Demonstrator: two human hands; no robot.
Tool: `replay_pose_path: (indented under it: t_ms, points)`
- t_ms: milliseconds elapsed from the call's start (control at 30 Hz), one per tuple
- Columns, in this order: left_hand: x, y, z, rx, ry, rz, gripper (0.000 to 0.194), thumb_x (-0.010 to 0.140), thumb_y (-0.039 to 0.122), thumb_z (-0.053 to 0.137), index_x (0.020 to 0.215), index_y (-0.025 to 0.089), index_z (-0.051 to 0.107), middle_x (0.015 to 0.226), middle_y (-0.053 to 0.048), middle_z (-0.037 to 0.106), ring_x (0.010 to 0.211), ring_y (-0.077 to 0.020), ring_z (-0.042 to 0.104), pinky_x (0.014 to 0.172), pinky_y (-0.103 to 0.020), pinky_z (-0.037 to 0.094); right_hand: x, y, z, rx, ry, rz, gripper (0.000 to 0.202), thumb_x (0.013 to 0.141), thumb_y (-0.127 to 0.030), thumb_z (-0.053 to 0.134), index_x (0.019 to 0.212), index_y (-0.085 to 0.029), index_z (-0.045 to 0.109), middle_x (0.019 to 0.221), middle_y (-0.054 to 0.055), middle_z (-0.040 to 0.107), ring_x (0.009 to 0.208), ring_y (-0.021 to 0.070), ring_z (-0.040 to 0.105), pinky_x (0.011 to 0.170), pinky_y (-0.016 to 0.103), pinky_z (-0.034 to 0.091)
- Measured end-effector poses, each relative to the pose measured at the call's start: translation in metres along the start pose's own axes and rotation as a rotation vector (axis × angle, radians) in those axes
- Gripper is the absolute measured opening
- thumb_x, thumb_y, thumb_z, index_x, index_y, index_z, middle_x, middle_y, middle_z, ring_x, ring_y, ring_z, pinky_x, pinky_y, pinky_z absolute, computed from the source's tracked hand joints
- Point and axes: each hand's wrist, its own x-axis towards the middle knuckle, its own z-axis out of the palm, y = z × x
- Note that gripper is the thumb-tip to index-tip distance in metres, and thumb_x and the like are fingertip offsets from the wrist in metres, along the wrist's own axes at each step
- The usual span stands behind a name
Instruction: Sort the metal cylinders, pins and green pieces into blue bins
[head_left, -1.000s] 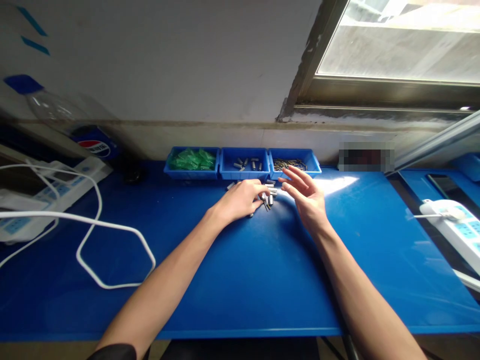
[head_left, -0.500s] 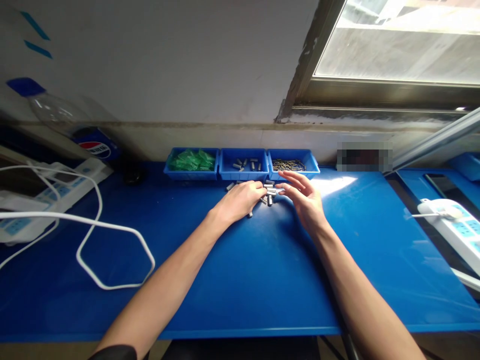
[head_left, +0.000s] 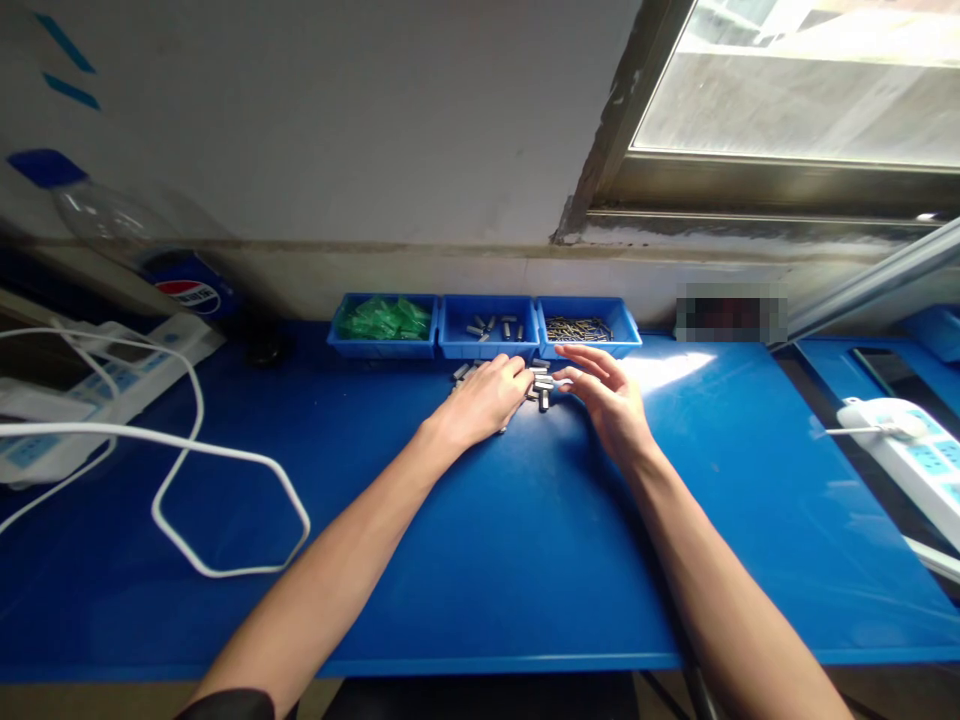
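Several small metal cylinders (head_left: 544,383) lie in a loose pile on the blue table, in front of three blue bins. Over the left part of the pile is my left hand (head_left: 487,400), palm down with fingers bent together; whatever its fingertips hold is hidden. My right hand (head_left: 604,395) is at the pile's right side, fingers apart and curved, holding nothing. The middle bin (head_left: 487,350) has several metal cylinders in it. Green plastic pieces (head_left: 384,320) fill the left bin, and thin brass-coloured screws or pins (head_left: 577,329) lie in the right one.
A white cable (head_left: 255,458) loops across the table's left side, near a power strip (head_left: 172,355) and a large bottle (head_left: 191,285). Another power strip (head_left: 919,450) is at the right edge. The wall (head_left: 375,150) rises behind the bins.
My left hand has shifted slightly over the pile, with its fingers now covering more of the cylinders. My right hand has barely moved.
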Motion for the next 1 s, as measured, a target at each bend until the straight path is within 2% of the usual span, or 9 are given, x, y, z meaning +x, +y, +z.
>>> replay_pose_path:
  t_ms: [200,333,433,533,600,833,1000]
  points:
    - [0.003,-0.001,0.009,-0.064,0.088,0.016,0.016,0.104,0.011,0.052,0.105,0.015,0.067,0.114,-0.011,0.07,0.106,-0.0252,0.062,0.094,-0.037,0.054,0.0,-0.002,0.001,-0.021,0.015,0.01,0.033,0.082,-0.039,0.085,0.113,-0.03,0.078,0.131,0.004,0.076,0.096,0.022,0.074,0.085,0.038,0.061]
    - [0.005,-0.003,0.008,-0.348,0.301,0.016,0.009,0.102,0.013,0.06,0.1,0.016,0.068,0.104,-0.007,0.075,0.102,-0.0221,0.066,0.095,-0.034,0.054,0.0,-0.003,-0.001,-0.015,0.014,0.002,0.032,0.082,-0.039,0.086,0.112,-0.031,0.078,0.128,0.004,0.076,0.095,0.021,0.074,0.085,0.037,0.06]
    - [0.004,-0.003,0.002,-0.53,0.453,-0.006,0.005,0.099,0.017,0.067,0.097,0.019,0.071,0.1,-0.004,0.078,0.097,-0.0194,0.069,0.093,-0.033,0.055,0.001,-0.002,-0.002,-0.039,0.017,-0.002,0.03,0.084,-0.042,0.085,0.111,-0.03,0.079,0.112,0.002,0.079,0.088,0.0192,0.072,0.085,0.037,0.059]
    - [0.003,-0.003,-0.003,-0.64,0.526,-0.041,0.004,0.093,0.018,0.073,0.096,0.019,0.072,0.095,-0.002,0.079,0.09,-0.018,0.073,0.089,-0.031,0.057,0.001,-0.001,-0.002,-0.092,-0.008,0.016,0.03,0.084,-0.047,0.085,0.108,-0.029,0.08,0.089,0.001,0.078,0.079,0.0188,0.07,0.086,0.039,0.06]
    - [0.002,-0.003,-0.005,-0.69,0.542,-0.045,0.009,0.089,0.017,0.077,0.096,0.019,0.072,0.093,-0.002,0.079,0.087,-0.0174,0.074,0.086,-0.03,0.058,0.0,0.0,-0.001,-0.104,-0.045,0.031,0.031,0.082,-0.05,0.087,0.104,-0.028,0.081,0.083,0.0,0.077,0.077,0.0194,0.07,0.084,0.04,0.061]
    - [0.001,0.001,-0.007,-0.734,0.538,-0.001,0.013,0.086,0.014,0.08,0.095,0.018,0.071,0.091,-0.001,0.078,0.083,-0.0148,0.075,0.085,-0.027,0.058,-0.002,0.002,0.002,-0.059,-0.147,0.056,0.031,0.08,-0.047,0.09,0.101,-0.026,0.084,0.087,0.002,0.08,0.077,0.019,0.07,0.082,0.039,0.06]
    - [0.0,-0.005,-0.011,-0.683,0.435,-0.017,0.015,0.087,0.017,0.079,0.1,0.019,0.07,0.094,-0.002,0.077,0.088,-0.0169,0.075,0.085,-0.029,0.058,-0.001,0.003,0.0,-0.054,-0.13,0.058,0.029,0.079,-0.046,0.091,0.099,-0.026,0.085,0.083,0.002,0.078,0.078,0.0187,0.069,0.082,0.038,0.059]
